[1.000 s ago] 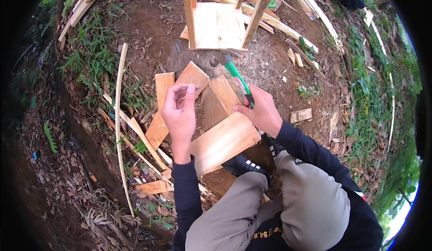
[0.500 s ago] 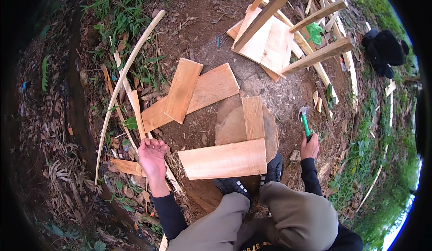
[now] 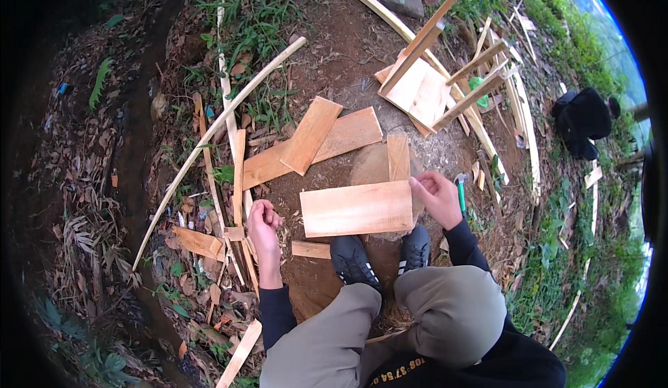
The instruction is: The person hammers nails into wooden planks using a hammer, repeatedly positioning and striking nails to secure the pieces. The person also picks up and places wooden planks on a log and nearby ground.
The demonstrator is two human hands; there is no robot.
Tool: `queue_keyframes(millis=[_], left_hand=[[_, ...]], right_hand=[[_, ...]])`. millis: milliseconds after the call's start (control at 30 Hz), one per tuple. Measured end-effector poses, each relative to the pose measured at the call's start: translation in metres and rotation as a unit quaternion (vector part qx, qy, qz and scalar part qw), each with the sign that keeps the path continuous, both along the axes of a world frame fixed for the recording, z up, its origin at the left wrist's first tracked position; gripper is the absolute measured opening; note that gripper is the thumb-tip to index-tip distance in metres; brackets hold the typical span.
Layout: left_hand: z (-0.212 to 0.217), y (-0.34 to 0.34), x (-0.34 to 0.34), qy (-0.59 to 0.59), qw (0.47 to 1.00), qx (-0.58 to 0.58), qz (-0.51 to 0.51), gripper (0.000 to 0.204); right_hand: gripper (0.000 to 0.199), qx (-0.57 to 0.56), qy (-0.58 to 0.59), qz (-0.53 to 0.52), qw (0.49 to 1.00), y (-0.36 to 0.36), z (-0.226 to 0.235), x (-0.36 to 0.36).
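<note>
A pale wooden board (image 3: 356,210) lies crosswise over the tree stump (image 3: 369,162), its left part jutting past the stump. A shorter wooden piece (image 3: 399,157) reaches from under its far edge. My right hand (image 3: 438,199) is closed at the board's far right corner, thumb and fingertips pinching there. Just right of that hand is a claw hammer (image 3: 460,192) with a green handle, out of my grip. My left hand (image 3: 264,229) hovers left of the board, apart from it, fingers curled inward; what they hold, if anything, cannot be made out.
Two loose boards (image 3: 311,136) overlap on the soil beyond the stump. Farther right, a wooden piece with upright legs (image 3: 417,96) stands upside down. Long strips (image 3: 223,116) lie at the left, a small block (image 3: 311,249) near my shoes (image 3: 353,261). A black bag (image 3: 584,120) sits far right.
My right hand has let go of the hammer and moved left to the board's corner. My left hand's fingers have curled in from a raised, palm-up pose. The view has shifted.
</note>
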State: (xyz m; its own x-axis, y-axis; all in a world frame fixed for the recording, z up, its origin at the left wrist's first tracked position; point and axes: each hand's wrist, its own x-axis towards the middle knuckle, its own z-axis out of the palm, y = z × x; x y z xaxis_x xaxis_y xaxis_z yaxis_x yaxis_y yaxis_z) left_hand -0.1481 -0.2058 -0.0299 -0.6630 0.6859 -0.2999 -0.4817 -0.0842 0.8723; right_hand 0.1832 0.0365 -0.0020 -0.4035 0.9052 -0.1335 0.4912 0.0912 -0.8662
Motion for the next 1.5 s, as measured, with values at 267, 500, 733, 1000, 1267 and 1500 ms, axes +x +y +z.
queue_keyframes(millis=[267, 500, 733, 1000, 1267, 1500], left_hand=[[-0.03, 0.009, 0.018, 0.287, 0.938, -0.175, -0.085, 0.043], [0.013, 0.009, 0.023, 0.421, 0.855, -0.276, -0.126, 0.036], [0.011, -0.004, 0.033, 0.341, 0.892, -0.244, -0.168, 0.041], [0.004, -0.012, 0.061, 0.198, 0.967, -0.14, -0.079, 0.03], [-0.01, -0.037, 0.058, 0.165, 0.968, -0.17, -0.08, 0.026], [-0.016, -0.035, 0.06, 0.162, 0.974, -0.148, -0.064, 0.025]], right_hand=[[0.058, 0.091, -0.118, 0.121, 0.982, 0.012, -0.013, -0.058], [0.054, 0.094, -0.154, 0.163, 0.97, 0.017, -0.002, -0.056], [0.077, 0.183, -0.213, 0.22, 0.934, 0.053, 0.01, -0.111], [0.045, 0.179, -0.167, 0.173, 0.954, 0.052, -0.012, -0.098], [0.086, 0.278, -0.266, 0.267, 0.884, -0.02, 0.028, -0.123], [0.088, 0.179, -0.232, 0.184, 0.938, 0.02, 0.01, -0.12]])
